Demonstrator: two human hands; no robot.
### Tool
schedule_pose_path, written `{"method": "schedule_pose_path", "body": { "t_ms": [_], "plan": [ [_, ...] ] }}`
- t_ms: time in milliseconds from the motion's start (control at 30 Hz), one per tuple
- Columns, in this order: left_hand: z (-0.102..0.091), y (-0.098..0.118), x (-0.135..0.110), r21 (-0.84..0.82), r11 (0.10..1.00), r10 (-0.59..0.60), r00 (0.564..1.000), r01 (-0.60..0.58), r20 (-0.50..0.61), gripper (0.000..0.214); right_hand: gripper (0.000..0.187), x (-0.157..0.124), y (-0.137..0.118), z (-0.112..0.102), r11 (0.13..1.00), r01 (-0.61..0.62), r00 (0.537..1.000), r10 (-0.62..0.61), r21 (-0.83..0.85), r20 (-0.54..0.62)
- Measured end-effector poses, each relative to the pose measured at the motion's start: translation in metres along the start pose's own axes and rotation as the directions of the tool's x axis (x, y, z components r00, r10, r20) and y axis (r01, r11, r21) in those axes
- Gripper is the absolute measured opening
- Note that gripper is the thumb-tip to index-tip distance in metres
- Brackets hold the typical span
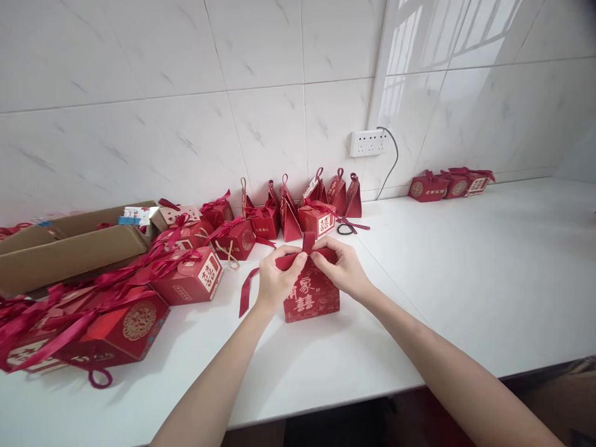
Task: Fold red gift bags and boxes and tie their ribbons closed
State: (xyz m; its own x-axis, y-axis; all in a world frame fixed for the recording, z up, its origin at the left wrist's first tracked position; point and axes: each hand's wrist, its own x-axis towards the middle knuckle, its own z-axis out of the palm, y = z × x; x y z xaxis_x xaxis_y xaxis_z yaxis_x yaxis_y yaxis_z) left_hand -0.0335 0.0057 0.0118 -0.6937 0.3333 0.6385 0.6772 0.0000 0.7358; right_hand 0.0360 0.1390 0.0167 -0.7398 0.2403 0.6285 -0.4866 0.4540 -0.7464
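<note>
on white counter [465,279], both hands [310,270] pinching ribbon [308,243] atop red box [313,298], contents seemingly hidden

A gift box [311,298] stands on the counter [465,279] near its front edge, with the left hand [274,276] and right hand [342,267] at its top, on the ribbon [308,243]. Behind it, a row of small gift boxes [298,208] lines the tiled wall [261,93]. To the left lie more ribboned boxes [189,279], and behind those a cardboard carton [69,248]. Far right, three boxes [449,183] sit against the wall. A wall socket [367,143] is mounted above the counter, its cable [391,164] hanging down.
</note>
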Motion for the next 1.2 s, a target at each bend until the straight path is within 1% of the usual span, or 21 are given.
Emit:
{"method": "schedule_pose_path", "body": {
  "t_ms": [100,233,400,500,533,567,633,667,700,767,800,867,933,1000,1100,1200],
  "plan": [
    [0.000,0.000,0.000,0.002,1.000,-0.001,1.000,0.001,-0.002,0.012,0.008,0.000,0.001,0.002,1.000,-0.003,1.000,0.003,-0.015,-0.021],
    [0.000,0.001,0.000,-0.003,1.000,-0.001,1.000,0.001,0.001,0.013,0.008,0.000,0.002,0.001,1.000,0.015,1.000,-0.015,0.007,0.013],
    [0.001,0.000,0.000,-0.022,1.000,-0.006,1.000,0.006,0.003,0.013,0.008,0.002,0.004,-0.001,1.000,-0.016,1.000,0.016,0.003,0.027],
    [0.001,0.000,0.000,-0.043,0.999,-0.018,1.000,0.018,0.012,0.012,0.008,0.001,0.003,-0.003,1.000,-0.001,0.999,0.000,0.019,0.041],
    [0.001,0.000,0.000,-0.051,0.998,-0.025,1.000,0.026,0.016,0.012,0.010,0.000,0.004,-0.003,0.999,0.002,0.999,-0.004,0.037,0.045],
    [0.000,-0.001,0.001,-0.059,0.998,-0.035,0.999,0.036,0.020,0.012,0.017,0.000,0.004,-0.003,0.998,-0.005,0.999,0.002,0.065,0.050],
    [0.000,-0.002,0.002,-0.077,0.995,-0.063,0.998,0.065,0.025,0.013,0.035,-0.001,0.006,-0.003,0.989,-0.049,0.998,0.042,0.138,0.056],
    [-0.001,-0.004,0.003,-0.089,0.993,-0.081,0.996,0.083,0.028,0.015,0.041,-0.002,0.008,-0.002,0.983,-0.078,0.996,0.071,0.164,0.051],
    [-0.001,-0.005,0.003,-0.103,0.989,-0.101,0.994,0.104,0.029,0.017,0.040,-0.002,0.011,-0.001,0.977,-0.111,0.993,0.105,0.180,0.046],
    [-0.002,-0.010,0.005,-0.141,0.978,-0.149,0.988,0.153,0.040,0.023,0.028,0.000,0.016,0.001,0.961,-0.189,0.982,0.188,0.203,0.025],
    [-0.002,-0.013,0.005,-0.164,0.969,-0.175,0.983,0.183,0.057,0.025,0.022,0.001,0.019,0.002,0.945,-0.236,0.970,0.244,0.228,-0.006],
    [-0.002,-0.018,0.005,-0.210,0.944,-0.230,0.965,0.253,0.126,0.030,0.020,0.005,0.025,0.003,0.894,-0.316,0.928,0.361,0.318,-0.092],
    [-0.001,-0.022,0.004,-0.234,0.914,-0.280,0.933,0.332,0.228,0.034,0.023,0.009,0.029,0.000,0.840,-0.346,0.871,0.454,0.418,-0.190],
    [0.000,-0.025,0.002,-0.232,0.887,-0.316,0.891,0.399,0.325,0.037,0.023,0.014,0.034,-0.005,0.799,-0.349,0.817,0.516,0.490,-0.259],
    [0.002,-0.025,0.000,-0.225,0.866,-0.332,0.849,0.448,0.411,0.045,0.019,0.019,0.040,-0.013,0.735,-0.356,0.733,0.603,0.578,-0.315],
    [0.005,-0.023,-0.001,-0.248,0.857,-0.316,0.841,0.451,0.440,0.062,0.011,0.022,0.045,-0.021,0.659,-0.371,0.641,0.692,0.655,-0.333]
  ]
}}
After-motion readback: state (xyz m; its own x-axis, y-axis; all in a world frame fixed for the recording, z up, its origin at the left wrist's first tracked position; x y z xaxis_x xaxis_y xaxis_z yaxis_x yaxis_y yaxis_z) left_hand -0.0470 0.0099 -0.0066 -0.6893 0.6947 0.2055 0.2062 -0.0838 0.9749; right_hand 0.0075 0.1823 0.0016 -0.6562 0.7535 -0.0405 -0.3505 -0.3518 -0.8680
